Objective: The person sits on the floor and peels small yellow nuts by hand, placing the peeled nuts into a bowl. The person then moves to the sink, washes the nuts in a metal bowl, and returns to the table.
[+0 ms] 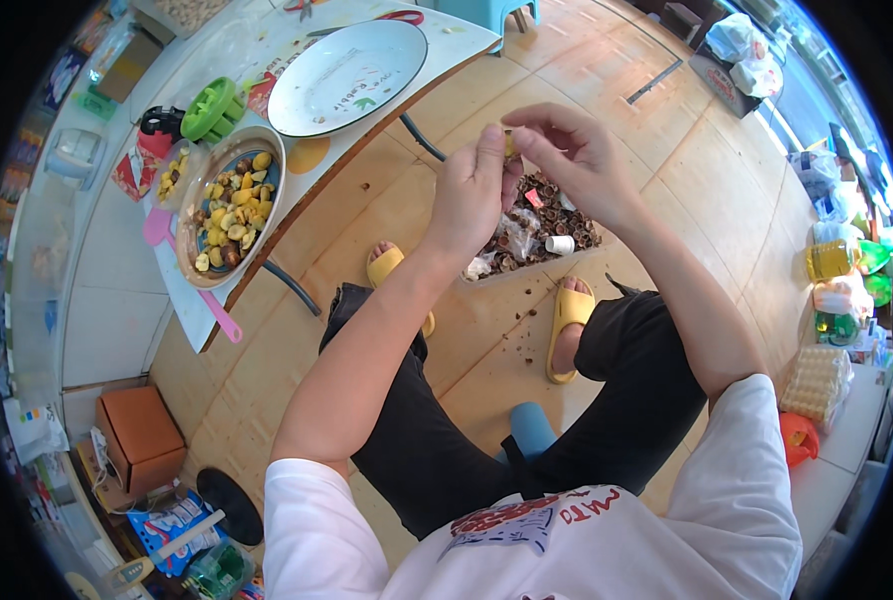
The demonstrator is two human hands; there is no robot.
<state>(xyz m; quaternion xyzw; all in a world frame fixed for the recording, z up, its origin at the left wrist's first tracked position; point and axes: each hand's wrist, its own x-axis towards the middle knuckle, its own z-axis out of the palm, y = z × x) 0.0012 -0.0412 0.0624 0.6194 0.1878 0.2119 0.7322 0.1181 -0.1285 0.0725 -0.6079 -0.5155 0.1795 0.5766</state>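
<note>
My left hand [468,195] and my right hand [578,160] meet above a bin of waste [538,270]. Between their fingertips is a small yellowish chestnut [509,144], mostly covered by the fingers. My left thumb and fingers close round it, and my right thumb and forefinger pinch it from the other side. Brown shell pieces [578,235], clear plastic and a white paper cup [559,244] lie in the bin. To the left, a brown-rimmed bowl [188,262] on the table holds peeled yellow chestnuts [238,215] and some brown ones.
On the white table [188,312] are a large white enamel tray [348,78], a green slotted gadget [213,110], a small clear bowl [174,172] and a pink spoon [221,315]. Yellow slippers [569,325] flank the bin. A brown box [139,435] stands lower left; bagged goods line the right.
</note>
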